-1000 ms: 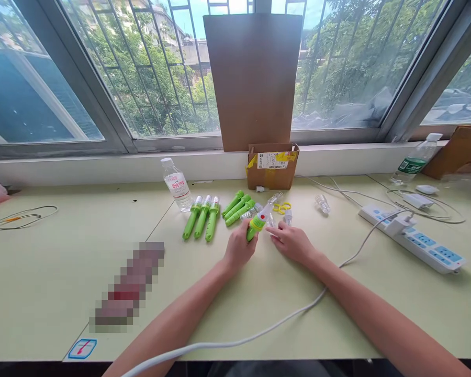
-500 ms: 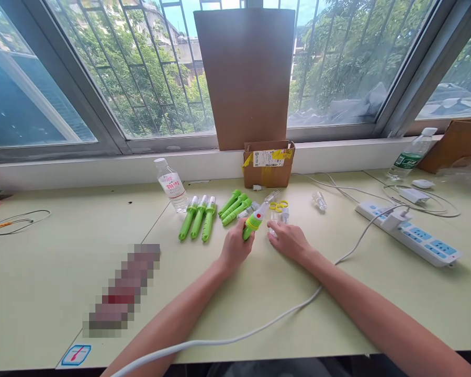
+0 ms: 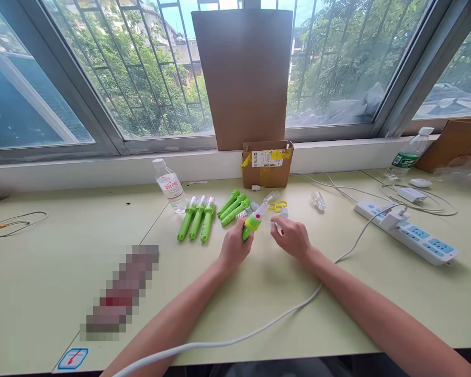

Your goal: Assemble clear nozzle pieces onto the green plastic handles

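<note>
My left hand point(image 3: 235, 246) is closed round a green stick-shaped device point(image 3: 254, 221) with a yellow ring and a white top, held tilted up to the right. My right hand point(image 3: 292, 237) is lifted just off the table beside it, fingers pinched on a small clear cap point(image 3: 279, 226). Three finished green devices point(image 3: 198, 224) lie side by side to the left. Three more green handles point(image 3: 235, 204) lie behind my left hand. Yellow rings point(image 3: 278, 205) and clear caps point(image 3: 270, 197) lie just beyond my hands.
A water bottle point(image 3: 170, 185) stands at the back left. A small cardboard box point(image 3: 267, 163) sits below a tall cardboard sheet point(image 3: 244, 73) at the window. A power strip point(image 3: 408, 233) with a white cable lies at right. A loose clear cap point(image 3: 318, 199) lies further right.
My right hand has risen from the table and now pinches a small clear cap. The left hand has kept the green device nearly still. The view has shifted slightly.
</note>
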The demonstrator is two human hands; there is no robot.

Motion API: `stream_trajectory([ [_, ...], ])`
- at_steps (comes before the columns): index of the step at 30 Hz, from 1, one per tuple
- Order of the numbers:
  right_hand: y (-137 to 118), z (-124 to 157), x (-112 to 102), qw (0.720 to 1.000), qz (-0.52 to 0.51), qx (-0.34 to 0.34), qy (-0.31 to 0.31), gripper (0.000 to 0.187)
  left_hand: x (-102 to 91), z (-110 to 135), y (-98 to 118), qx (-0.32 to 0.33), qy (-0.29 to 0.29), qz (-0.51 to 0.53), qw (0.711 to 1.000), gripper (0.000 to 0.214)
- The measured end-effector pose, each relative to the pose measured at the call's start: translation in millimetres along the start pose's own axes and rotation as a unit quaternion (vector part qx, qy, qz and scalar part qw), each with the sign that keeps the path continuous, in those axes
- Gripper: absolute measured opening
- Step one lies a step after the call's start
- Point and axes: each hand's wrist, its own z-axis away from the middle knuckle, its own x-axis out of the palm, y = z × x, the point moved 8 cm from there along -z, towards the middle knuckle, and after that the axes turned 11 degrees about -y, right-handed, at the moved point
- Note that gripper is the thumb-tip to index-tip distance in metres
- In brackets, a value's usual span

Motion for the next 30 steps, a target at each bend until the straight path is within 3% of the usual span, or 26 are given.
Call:
stream_trajectory([
  [4,17.9,2.6,-26.2,0.982,-0.145,0.051,0.109,0.034,0.2,-0.7,-4.3,-0.006,-0.007,-0.014,1.0,0.021],
  [8,48.5,4.4,-37.9,0.921,-0.319,0.129,0.181,0.038,1.0,-1.9,-5.9,0.003,-0.023,-0.044,0.999,0.024],
  [12,70.5,4.5,-32.3,0.847,-0.456,0.17,0.213,0.039,4.5,-2.2,-3.3,0.024,-0.056,-0.094,0.994,0.031],
  [15,73.1,3.9,-28.3,0.824,-0.498,0.173,0.209,0.038,7.5,-1.9,-0.5,0.043,-0.079,-0.14,0.986,0.035],
  [18,64.5,3.8,-31.0,0.845,-0.475,0.154,0.193,0.04,11.4,-1.7,1.0,0.059,-0.104,-0.18,0.976,0.037],
  [24,28.6,3.8,-24.4,0.926,-0.358,0.068,0.103,0.037,19.5,1.2,3.1,0.079,-0.127,-0.222,0.964,0.035],
  [30,5.5,4.5,-3.3,0.945,-0.326,-0.004,0.006,0.027,18.1,4.4,11.4,0.107,-0.097,-0.211,0.967,0.029],
])
